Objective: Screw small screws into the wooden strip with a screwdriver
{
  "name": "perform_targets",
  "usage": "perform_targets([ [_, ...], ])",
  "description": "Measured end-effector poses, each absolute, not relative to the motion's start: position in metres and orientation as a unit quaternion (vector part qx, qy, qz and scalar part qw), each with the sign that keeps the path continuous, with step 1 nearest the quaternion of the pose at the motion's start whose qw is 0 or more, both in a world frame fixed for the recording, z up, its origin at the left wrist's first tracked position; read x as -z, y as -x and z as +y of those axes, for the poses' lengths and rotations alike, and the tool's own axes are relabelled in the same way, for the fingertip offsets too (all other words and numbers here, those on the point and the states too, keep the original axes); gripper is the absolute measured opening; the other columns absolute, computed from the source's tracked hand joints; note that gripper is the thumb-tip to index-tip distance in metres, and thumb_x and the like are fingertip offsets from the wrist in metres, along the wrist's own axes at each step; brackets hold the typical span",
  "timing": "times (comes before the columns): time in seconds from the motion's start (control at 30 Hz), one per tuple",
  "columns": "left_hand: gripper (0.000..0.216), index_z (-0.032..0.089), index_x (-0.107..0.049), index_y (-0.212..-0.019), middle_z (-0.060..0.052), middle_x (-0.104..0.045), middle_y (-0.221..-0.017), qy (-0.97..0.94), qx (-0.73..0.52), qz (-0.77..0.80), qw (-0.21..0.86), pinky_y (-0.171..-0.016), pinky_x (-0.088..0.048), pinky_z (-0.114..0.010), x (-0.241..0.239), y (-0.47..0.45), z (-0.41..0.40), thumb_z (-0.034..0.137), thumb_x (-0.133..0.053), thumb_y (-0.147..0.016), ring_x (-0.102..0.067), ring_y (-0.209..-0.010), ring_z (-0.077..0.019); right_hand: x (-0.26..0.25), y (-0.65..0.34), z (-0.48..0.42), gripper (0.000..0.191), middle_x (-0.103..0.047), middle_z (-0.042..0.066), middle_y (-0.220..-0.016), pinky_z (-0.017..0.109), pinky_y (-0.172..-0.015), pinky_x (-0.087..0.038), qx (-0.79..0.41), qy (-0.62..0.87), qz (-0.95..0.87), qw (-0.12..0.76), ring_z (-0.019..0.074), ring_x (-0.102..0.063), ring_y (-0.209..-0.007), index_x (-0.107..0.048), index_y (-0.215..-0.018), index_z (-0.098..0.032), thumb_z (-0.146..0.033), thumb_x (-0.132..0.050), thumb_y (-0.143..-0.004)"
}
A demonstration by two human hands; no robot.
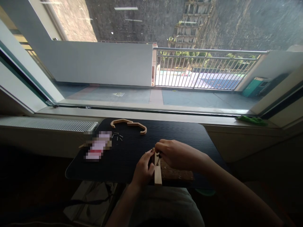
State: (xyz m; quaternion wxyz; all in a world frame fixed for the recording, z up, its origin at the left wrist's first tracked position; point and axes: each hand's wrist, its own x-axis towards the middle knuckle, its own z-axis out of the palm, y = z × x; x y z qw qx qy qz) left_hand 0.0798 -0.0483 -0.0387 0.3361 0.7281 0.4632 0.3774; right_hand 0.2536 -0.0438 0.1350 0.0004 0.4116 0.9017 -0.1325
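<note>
A pale wooden strip (157, 176) lies at the table's near edge, partly over a brown wooden block (177, 173). My left hand (143, 167) is closed on the strip's left side, with the fingers near its far end. My right hand (169, 153) is closed around a small dark tool with a thin metal shaft (157, 161). The shaft slants down to the strip's upper face; whether its tip has entered the wood I cannot tell. My right fingers hide most of the tool's handle.
Two bent wooden pieces (137, 125) lie at the back of the black table (180, 132). Several screws (117, 136) are scattered beside a blurred pink and white item (98, 146). A window sill (165, 118) borders the far side, with a radiator (47, 124) to the left.
</note>
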Motion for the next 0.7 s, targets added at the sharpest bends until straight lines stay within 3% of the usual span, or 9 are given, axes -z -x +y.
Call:
perform_targets([
  [0.37,0.052,0.018,-0.058,-0.126,-0.011,-0.062,-0.129,-0.732,-0.374,0.465,0.329,-0.105,-0.043,-0.044,0.04,-0.0798,-0.0482,0.01,-0.045,-0.076,-0.054,-0.122,-0.0265,-0.1415,-0.2453,-0.043,0.01,-0.062,0.006,-0.088,0.029,-0.055,-0.032,0.12,-0.402,0.907,0.03,0.0154,-0.057,-0.068,-0.056,-0.093,-0.015,-0.018,-0.047,-0.092],
  [0.7,0.05,0.016,-0.059,-0.124,-0.012,-0.062,-0.129,-0.73,-0.376,0.465,0.332,-0.106,-0.042,-0.045,0.0395,-0.08,-0.048,0.01,-0.046,-0.076,-0.054,-0.123,-0.0278,-0.1416,-0.2504,-0.038,0.011,-0.065,0.007,-0.092,0.027,-0.057,-0.034,0.147,-0.388,0.909,0.048,0.017,-0.06,-0.074,-0.053,-0.095,-0.015,-0.01,-0.049,-0.087],
])
